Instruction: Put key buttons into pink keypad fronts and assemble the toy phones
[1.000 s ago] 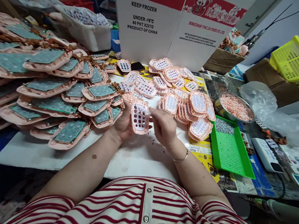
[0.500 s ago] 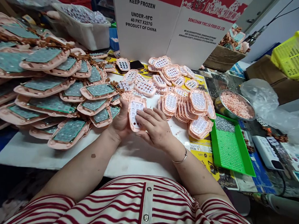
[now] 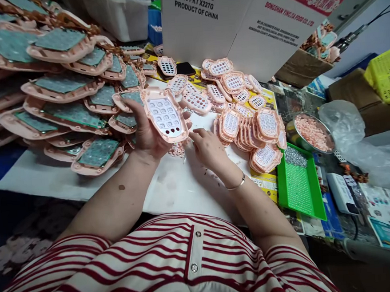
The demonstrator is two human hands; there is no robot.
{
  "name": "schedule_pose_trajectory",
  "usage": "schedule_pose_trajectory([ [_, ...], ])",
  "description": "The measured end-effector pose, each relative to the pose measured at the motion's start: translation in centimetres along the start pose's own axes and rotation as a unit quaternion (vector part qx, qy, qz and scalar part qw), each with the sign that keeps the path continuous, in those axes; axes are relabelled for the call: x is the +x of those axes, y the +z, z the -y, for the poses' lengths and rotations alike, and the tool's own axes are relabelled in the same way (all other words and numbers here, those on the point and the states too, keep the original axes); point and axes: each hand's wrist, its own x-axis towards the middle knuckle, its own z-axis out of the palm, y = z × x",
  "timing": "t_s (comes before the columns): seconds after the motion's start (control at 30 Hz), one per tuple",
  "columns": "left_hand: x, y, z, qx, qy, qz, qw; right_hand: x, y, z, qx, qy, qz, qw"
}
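Observation:
My left hand (image 3: 144,136) grips a pink plastic toy phone shell (image 3: 164,114), tilted up with its inner side facing me. A white keypad sheet fills most of the shell, and three dark holes show along its lower edge. Just right of it, my right hand (image 3: 210,151) is low over the white board, fingers curled and tips together. Beside those fingertips lies a small heap of tiny pink parts (image 3: 177,150), partly hidden behind the shell. Whatever the right fingertips pinch, if anything, is too small to make out.
Shells with green circuit boards (image 3: 97,153) are piled high at left. Shells with keypads (image 3: 268,123) stand stacked at right, near a green tray (image 3: 301,183) of small metal parts and a metal bowl (image 3: 314,133) of pink pieces. A large white carton (image 3: 207,29) stands behind.
My left hand has raised the shell closer and tilted it up. My right hand has come off the keypad and moved right, down beside the tiny parts. The whole view has shifted slightly.

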Motion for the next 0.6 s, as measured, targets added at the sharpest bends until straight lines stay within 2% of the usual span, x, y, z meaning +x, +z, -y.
schedule_pose_trajectory([
  [0.13, 0.2, -0.1, 0.2, 0.007, 0.007, 0.006, 1.0, 1.1, 1.8, -0.2, 0.014, -0.024, -0.016, 0.999],
  [0.2, 0.3, -0.2, 0.2, 0.005, 0.011, 0.013, 1.0, 0.7, 1.8, -0.9, 0.104, 0.023, -0.05, 0.993],
  [0.23, 0.3, -0.3, 0.3, 0.004, 0.008, 0.02, 1.0, 0.3, 1.7, -1.3, 0.178, 0.061, -0.072, 0.979],
  [0.27, 0.3, -0.4, 0.4, 0.004, 0.004, 0.028, 1.0, -0.2, 1.5, -1.6, 0.267, 0.101, -0.089, 0.954],
  [0.3, 0.3, -0.5, 0.6, 0.003, -0.003, 0.033, 0.999, -0.7, 1.3, -1.9, 0.361, 0.136, -0.101, 0.917],
  [0.37, 0.1, -0.7, 1.0, 0.005, -0.026, 0.037, 0.999, -1.6, 0.8, -2.2, 0.528, 0.182, -0.123, 0.82],
  [0.43, 0.0, -0.9, 1.6, 0.011, -0.072, 0.037, 0.997, -2.2, 0.2, -2.1, 0.623, 0.194, -0.163, 0.74],
  [0.5, -0.3, -1.1, 2.3, 0.02, -0.129, 0.041, 0.991, -2.6, -0.2, -1.9, 0.66, 0.189, -0.199, 0.699],
  [0.6, -0.7, -1.4, 3.3, 0.029, -0.179, 0.062, 0.982, -3.0, -0.6, -1.4, 0.689, 0.179, -0.202, 0.673],
])
